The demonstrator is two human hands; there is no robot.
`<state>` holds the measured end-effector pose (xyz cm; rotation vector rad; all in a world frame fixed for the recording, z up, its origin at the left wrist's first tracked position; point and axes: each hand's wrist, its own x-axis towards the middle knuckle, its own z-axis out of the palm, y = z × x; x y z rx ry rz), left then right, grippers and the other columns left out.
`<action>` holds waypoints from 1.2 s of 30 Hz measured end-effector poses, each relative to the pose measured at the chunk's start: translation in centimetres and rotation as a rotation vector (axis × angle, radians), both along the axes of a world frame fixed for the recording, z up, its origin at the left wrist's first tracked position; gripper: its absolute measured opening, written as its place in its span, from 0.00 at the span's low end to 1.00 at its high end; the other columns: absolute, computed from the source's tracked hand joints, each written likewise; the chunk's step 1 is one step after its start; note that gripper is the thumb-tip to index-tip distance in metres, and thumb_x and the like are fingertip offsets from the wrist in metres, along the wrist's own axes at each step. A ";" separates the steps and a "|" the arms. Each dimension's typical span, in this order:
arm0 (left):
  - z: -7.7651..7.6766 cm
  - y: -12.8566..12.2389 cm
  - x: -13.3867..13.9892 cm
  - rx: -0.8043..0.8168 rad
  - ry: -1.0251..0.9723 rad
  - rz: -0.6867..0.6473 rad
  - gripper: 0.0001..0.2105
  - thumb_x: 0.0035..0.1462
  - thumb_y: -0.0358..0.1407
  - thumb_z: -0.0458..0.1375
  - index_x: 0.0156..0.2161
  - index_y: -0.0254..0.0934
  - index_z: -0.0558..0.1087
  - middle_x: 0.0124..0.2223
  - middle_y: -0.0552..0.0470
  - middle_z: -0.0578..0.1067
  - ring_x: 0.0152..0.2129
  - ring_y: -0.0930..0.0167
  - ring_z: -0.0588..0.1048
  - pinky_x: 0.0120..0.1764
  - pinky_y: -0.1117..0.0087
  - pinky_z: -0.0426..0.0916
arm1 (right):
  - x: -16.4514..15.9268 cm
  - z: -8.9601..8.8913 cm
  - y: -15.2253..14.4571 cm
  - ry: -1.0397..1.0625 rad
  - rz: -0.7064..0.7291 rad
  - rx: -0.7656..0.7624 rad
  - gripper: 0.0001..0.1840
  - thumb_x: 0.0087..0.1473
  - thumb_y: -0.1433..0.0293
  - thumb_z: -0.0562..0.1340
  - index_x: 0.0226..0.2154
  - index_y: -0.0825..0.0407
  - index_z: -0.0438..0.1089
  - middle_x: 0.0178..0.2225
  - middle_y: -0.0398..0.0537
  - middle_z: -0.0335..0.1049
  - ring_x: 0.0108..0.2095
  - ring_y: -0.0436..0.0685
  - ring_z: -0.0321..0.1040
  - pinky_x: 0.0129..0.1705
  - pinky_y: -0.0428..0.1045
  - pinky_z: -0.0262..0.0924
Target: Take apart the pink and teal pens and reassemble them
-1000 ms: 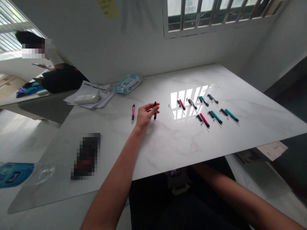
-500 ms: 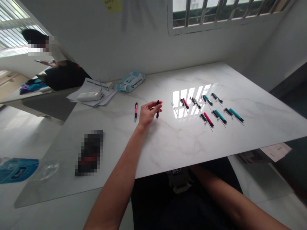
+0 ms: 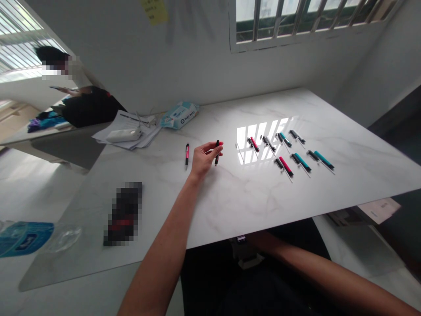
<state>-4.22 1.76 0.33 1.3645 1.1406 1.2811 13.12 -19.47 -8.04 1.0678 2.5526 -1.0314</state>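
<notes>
My left hand (image 3: 202, 161) is closed around a black and red pen (image 3: 217, 144), which stands almost upright between thumb and fingers just over the table. To the left of that hand lies another red and black pen (image 3: 187, 156), whole. On the right, pens taken apart lie in two rows, each with its barrel, black part and thin white refill side by side: red (image 3: 286, 166), teal (image 3: 324, 159) and grey (image 3: 269, 142). A lone refill (image 3: 240, 151) rests at the row's left end. My right forearm (image 3: 296, 254) reaches under the table edge; its fingers are hidden in shadow.
On the white marble-patterned table (image 3: 230, 202) are a wipes pack (image 3: 180, 115), papers (image 3: 144, 139) with a white device (image 3: 123, 134), and a blurred dark object (image 3: 123, 215). A bottle (image 3: 29, 237) is at lower left. A person (image 3: 87, 101) sits beyond the partition.
The view has shifted slightly, so the table sits a little lower. My left hand keeps the pen in nearly the same place; no other thing has visibly moved.
</notes>
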 end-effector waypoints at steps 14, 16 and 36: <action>0.1 0.2 -0.6 -0.003 0.034 0.048 0.29 0.44 0.55 0.77 0.44 0.34 0.85 0.42 0.43 0.85 0.31 0.67 0.81 0.35 0.67 0.75 | 7.8 14.4 20.5 0.216 -0.100 0.563 0.14 0.66 0.77 0.63 0.43 0.50 0.85 0.40 0.52 0.82 0.39 0.57 0.75 0.43 0.51 0.61; 0.1 0.3 -0.8 -0.009 0.032 0.051 0.28 0.44 0.54 0.77 0.44 0.34 0.85 0.41 0.43 0.84 0.30 0.67 0.81 0.35 0.67 0.75 | 8.2 12.0 23.1 0.163 -0.138 0.644 0.15 0.65 0.77 0.63 0.45 0.48 0.85 0.41 0.52 0.83 0.40 0.59 0.76 0.42 0.51 0.61; 0.4 0.2 -1.0 0.013 0.005 0.090 0.28 0.44 0.53 0.77 0.45 0.35 0.85 0.48 0.41 0.85 0.30 0.68 0.81 0.37 0.67 0.76 | 5.2 9.5 20.0 0.546 0.094 0.599 0.12 0.74 0.70 0.58 0.45 0.52 0.77 0.41 0.52 0.78 0.41 0.57 0.71 0.45 0.52 0.64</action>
